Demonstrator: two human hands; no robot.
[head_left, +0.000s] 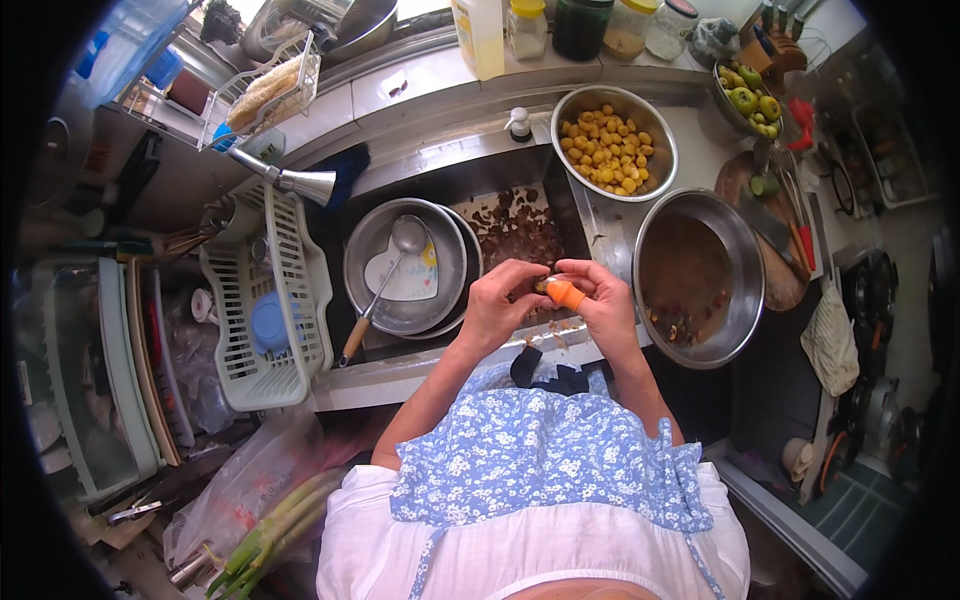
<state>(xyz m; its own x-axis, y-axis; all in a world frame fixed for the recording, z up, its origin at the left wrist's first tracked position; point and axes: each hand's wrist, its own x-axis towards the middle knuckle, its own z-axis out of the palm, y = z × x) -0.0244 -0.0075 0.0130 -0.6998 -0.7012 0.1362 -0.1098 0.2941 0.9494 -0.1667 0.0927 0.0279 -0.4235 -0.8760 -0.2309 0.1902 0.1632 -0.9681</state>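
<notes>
Over the sink's front edge my two hands meet. My left hand (498,303) is closed around a small brown piece (541,285), perhaps a chestnut, mostly hidden by fingers. In my right hand (608,308) is a small tool with an orange handle (566,293); its working end does not show clearly. Brown shells and peelings (520,225) cover the sink floor beyond my hands. To the right stands a steel bowl (757,290) of murky brown water with dark pieces in it. Behind it, another steel bowl (673,165) holds many yellow pieces (606,150) that look like peeled chestnuts.
In the sink's left part, stacked pans (352,265) hold a heart-shaped dish (410,275) and a wooden-handled ladle (358,335). A dish rack (265,375) stands left. Far right are a cutting board (785,275) with a cleaver and a bowl of green fruit (745,98).
</notes>
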